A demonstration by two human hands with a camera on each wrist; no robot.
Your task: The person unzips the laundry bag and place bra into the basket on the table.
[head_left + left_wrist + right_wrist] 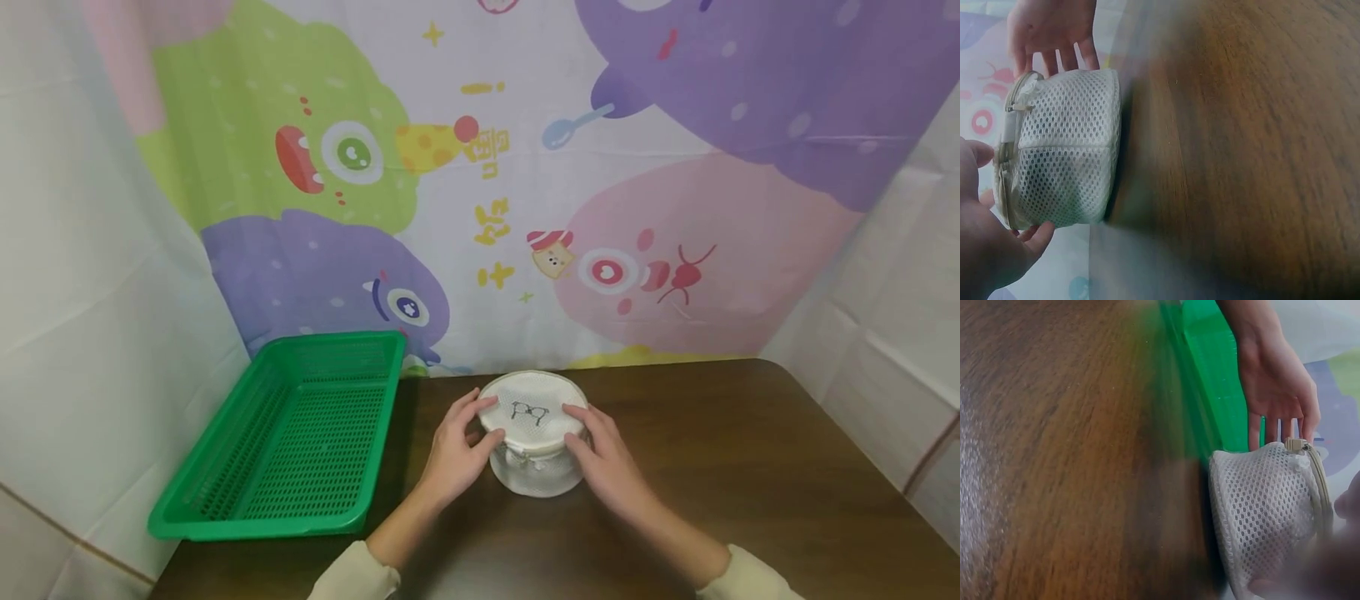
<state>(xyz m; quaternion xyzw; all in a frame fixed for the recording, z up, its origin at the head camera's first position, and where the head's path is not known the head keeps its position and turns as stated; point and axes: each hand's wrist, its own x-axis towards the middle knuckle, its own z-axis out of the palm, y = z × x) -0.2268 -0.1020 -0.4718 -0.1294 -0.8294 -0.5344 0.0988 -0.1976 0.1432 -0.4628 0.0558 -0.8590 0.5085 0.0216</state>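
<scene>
A round white mesh laundry bag [538,475] stands upright on the brown table, its flat lid bearing a dark line drawing. My left hand [457,450] holds the bag's left side, with the thumb and a finger at the lid's rim. On the opposite side my right hand [611,458] holds it likewise. In the left wrist view, a zipper [1005,156] runs round the rim of the bag [1066,112]. The right wrist view shows the zipper pull [1295,444] near the left hand's fingers [1270,431]; the right hand [1316,569] is blurred there.
An open green plastic basket [375,442] with slotted walls and base stands left of the bag. Behind the table [712,467] hangs a cloth [517,325] printed with cartoon monsters. White coverings [97,275] flank both sides.
</scene>
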